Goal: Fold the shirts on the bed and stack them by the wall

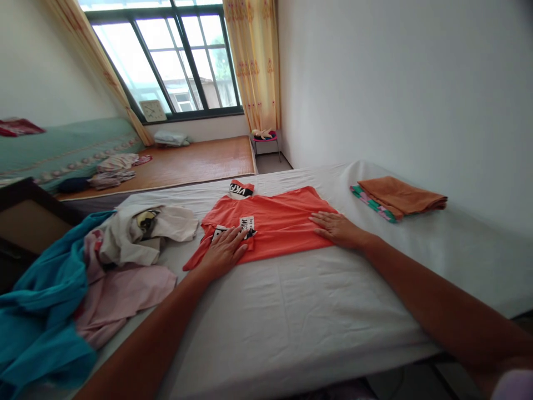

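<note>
Two hands are laid flat, fingers extended, on an orange T-shirt (275, 222): the left hand (225, 251) on its near-left edge, the right hand (338, 228) on its right edge. Nothing is gripped. The shirt is spread on a white bed sheet (316, 300). Loose clothes (125, 250) are heaped left; folded cloths (397, 197) are stacked right.

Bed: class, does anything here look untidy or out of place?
Yes. A heap of clothes lies crumpled at the bed's left edge, a blue cloth spilling over it, unlike the folded stack at right.
</note>
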The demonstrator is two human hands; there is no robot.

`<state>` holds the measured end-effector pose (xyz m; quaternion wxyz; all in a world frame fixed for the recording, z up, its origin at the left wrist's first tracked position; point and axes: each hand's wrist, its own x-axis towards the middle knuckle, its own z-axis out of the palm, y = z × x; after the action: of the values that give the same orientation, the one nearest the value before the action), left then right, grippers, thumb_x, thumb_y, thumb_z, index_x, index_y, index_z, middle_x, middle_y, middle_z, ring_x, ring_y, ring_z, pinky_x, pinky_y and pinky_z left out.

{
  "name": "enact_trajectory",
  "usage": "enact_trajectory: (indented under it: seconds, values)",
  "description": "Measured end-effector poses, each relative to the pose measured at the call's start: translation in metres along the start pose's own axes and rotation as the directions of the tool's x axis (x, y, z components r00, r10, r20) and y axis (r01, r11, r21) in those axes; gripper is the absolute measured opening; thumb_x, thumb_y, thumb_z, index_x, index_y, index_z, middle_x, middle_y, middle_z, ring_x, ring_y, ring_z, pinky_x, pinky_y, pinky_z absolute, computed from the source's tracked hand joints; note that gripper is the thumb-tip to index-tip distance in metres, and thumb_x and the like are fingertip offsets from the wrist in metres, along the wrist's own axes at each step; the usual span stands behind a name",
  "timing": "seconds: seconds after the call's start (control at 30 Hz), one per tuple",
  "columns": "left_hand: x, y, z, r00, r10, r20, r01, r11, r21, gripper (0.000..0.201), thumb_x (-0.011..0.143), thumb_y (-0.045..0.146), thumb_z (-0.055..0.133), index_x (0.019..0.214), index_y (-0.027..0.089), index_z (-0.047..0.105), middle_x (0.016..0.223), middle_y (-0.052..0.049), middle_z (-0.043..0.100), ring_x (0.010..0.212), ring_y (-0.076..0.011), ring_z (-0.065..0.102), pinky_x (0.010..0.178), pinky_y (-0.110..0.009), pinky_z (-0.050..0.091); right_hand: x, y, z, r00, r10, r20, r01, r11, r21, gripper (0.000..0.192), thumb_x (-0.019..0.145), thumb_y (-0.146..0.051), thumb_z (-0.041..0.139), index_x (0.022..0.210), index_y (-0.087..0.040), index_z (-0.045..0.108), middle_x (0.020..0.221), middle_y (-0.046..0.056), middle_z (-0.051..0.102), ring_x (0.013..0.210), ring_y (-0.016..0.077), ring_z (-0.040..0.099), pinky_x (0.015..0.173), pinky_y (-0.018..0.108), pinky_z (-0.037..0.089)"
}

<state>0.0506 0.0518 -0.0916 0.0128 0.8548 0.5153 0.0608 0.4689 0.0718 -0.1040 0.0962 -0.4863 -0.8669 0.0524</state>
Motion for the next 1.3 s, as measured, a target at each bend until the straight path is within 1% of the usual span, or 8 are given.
enact_trajectory:
  seconds: [0.23,0.33,0.43,0.6,0.8,1.03,1.17,1.3]
  values:
    - [-0.003,-0.013,-0.002,0.977,-0.166,-0.137,0.181,0.977,0.109,0.052,0.100,0.046,0.027,0.143,0.025,0.047,0.150,-0.005,0.046,0.140,-0.0250,0.037,0.114,-0.043,0.029,-0.003,0.038,0.002,0.971,0.202,-0.130,-0.224,0.959,-0.176,0.060,0.097,-0.050,0.030,0.145,-0.018,0.046,0.151,0.010,0.043,0.140,0.0264,0.039,0.116,0.045,0.029]
    - [-0.001,-0.016,-0.009,0.959,-0.227,-0.169,0.242,0.967,0.079,0.049,0.098,0.045,0.032,0.137,0.025,0.053,0.146,-0.007,0.051,0.134,-0.0276,0.044,0.108,-0.045,0.036,0.008,0.021,0.001,0.976,0.079,-0.203,-0.122,0.970,-0.210,0.055,0.098,-0.047,0.031,0.146,-0.023,0.046,0.150,0.007,0.044,0.142,0.0271,0.034,0.116,0.050,0.027]
    - [-0.001,-0.038,-0.023,0.943,-0.308,-0.123,0.303,0.951,-0.058,0.047,0.098,0.043,0.029,0.124,0.022,0.063,0.131,-0.010,0.063,0.121,-0.0257,0.056,0.097,-0.038,0.044,0.019,0.009,0.005,0.993,-0.031,-0.113,0.009,0.983,-0.184,0.053,0.099,-0.048,0.030,0.145,-0.026,0.047,0.148,0.004,0.047,0.139,0.0247,0.040,0.114,0.046,0.031]
    - [-0.014,-0.090,-0.041,0.826,-0.560,-0.068,0.544,0.823,-0.165,0.034,0.090,0.033,0.042,0.104,0.017,0.069,0.101,-0.009,0.074,0.093,-0.0219,0.067,0.077,-0.028,0.046,0.023,0.012,0.019,0.989,-0.022,-0.145,-0.006,0.983,-0.185,0.053,0.100,-0.047,0.027,0.144,-0.026,0.048,0.149,0.005,0.046,0.137,0.0252,0.043,0.113,0.047,0.032]
    - [-0.006,-0.092,-0.028,0.832,-0.551,-0.062,0.547,0.834,-0.080,0.036,0.084,0.048,0.053,0.093,0.019,0.073,0.099,-0.011,0.072,0.093,-0.0258,0.065,0.074,-0.029,0.044,0.021,0.016,0.025,0.981,-0.067,-0.180,0.032,0.981,-0.191,0.051,0.100,-0.044,0.029,0.142,-0.024,0.050,0.147,0.006,0.049,0.135,0.0246,0.045,0.113,0.046,0.033]
    - [0.012,-0.083,-0.024,0.898,-0.440,0.002,0.434,0.885,-0.166,0.024,0.085,0.034,0.051,0.077,0.017,0.067,0.078,-0.004,0.070,0.076,-0.0195,0.063,0.063,-0.026,0.039,0.020,0.014,0.024,0.977,-0.077,-0.200,0.037,0.979,-0.198,0.048,0.100,-0.042,0.032,0.141,-0.026,0.051,0.145,0.005,0.051,0.133,0.0244,0.048,0.112,0.046,0.035]
    - [0.006,-0.096,-0.025,0.815,-0.549,-0.185,0.519,0.834,-0.188,0.021,0.089,0.030,0.046,0.094,0.017,0.062,0.089,-0.007,0.070,0.080,-0.0199,0.063,0.068,-0.027,0.042,0.020,0.014,0.023,0.975,-0.089,-0.203,0.046,0.977,-0.206,0.048,0.100,-0.041,0.030,0.140,-0.025,0.052,0.144,0.006,0.052,0.132,0.0245,0.049,0.111,0.046,0.036]
    - [0.000,-0.111,-0.026,0.785,-0.601,-0.152,0.582,0.799,-0.152,0.022,0.093,0.027,0.042,0.105,0.017,0.057,0.095,-0.010,0.070,0.087,-0.0217,0.066,0.074,-0.028,0.044,0.020,0.015,0.023,0.975,-0.095,-0.202,0.050,0.975,-0.219,0.049,0.101,-0.041,0.029,0.140,-0.023,0.052,0.144,0.007,0.053,0.132,0.0247,0.049,0.111,0.046,0.037]
